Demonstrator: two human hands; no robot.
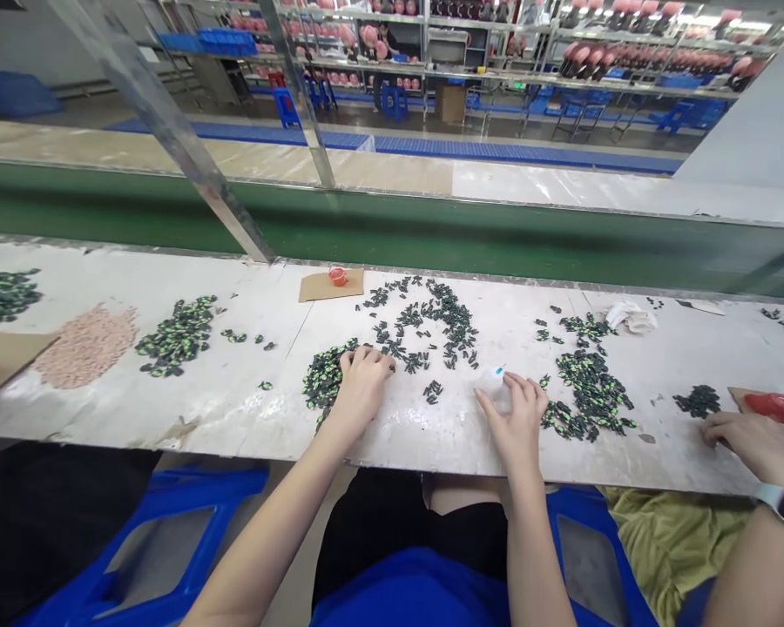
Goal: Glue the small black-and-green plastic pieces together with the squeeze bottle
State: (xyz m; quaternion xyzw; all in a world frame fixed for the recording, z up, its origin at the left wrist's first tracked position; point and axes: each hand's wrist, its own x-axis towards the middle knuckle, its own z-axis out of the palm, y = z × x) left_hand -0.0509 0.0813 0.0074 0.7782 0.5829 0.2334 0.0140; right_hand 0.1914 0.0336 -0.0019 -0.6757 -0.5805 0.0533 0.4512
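Observation:
My left hand (362, 383) rests with curled fingers on the right edge of a pile of small black-and-green parts (320, 379) on the white table (235, 409). A small clear glue bottle with a blue tip (495, 380) lies under the fingers of my right hand (515, 418). Between the two hands lie a few loose parts (433, 391). A scattered spread of the same parts (431, 322) sits just beyond, and another dense pile (591, 392) is right of my right hand.
A cardboard square with a red cap (337, 277) lies at the table's far edge before a green conveyor belt (431, 235). Left are a pink pile (86, 347) and a dark pile (176, 335). A co-worker's hand (754, 444) and crumpled cloth (631, 316) are at right.

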